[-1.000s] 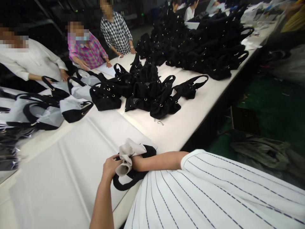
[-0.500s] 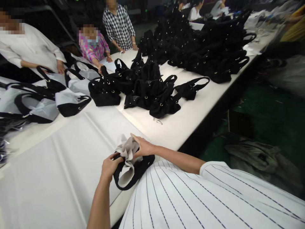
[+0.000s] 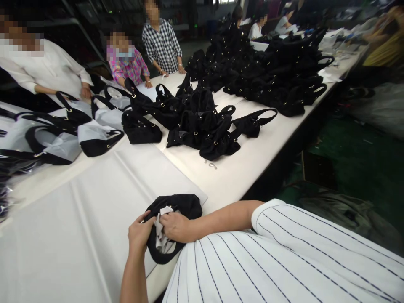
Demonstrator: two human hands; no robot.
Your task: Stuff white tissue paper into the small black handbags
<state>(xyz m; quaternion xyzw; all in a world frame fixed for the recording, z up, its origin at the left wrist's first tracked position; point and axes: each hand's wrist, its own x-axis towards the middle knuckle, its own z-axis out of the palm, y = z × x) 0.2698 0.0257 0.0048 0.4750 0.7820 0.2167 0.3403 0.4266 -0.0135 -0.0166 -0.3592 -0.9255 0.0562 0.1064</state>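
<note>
A black bag [image 3: 189, 205] lies at the table edge against the striped shirt, its handle looping toward the bottom. Crumpled pale grey lining [image 3: 161, 240] shows in its opening. My left hand [image 3: 140, 230] grips the bag's left rim, thumb on top and fingers partly hidden. On the lining rests my right hand [image 3: 175, 226], its fingers curled into the cloth inside the opening. White sheets [image 3: 104, 198] lie flat beneath and left of the bag.
Black bags [image 3: 202, 122] are heaped ahead, with a larger pile [image 3: 268, 67] behind. Bags with grey-white stuffing [image 3: 91, 136] stand at the left. A small metal hook [image 3: 213, 166] lies on the table [image 3: 249, 164]. Several people stand or sit across and farther back.
My right hand has moved down into the bag's opening, and the lining that stood up is now pushed lower. More of the bag's black far side shows.
</note>
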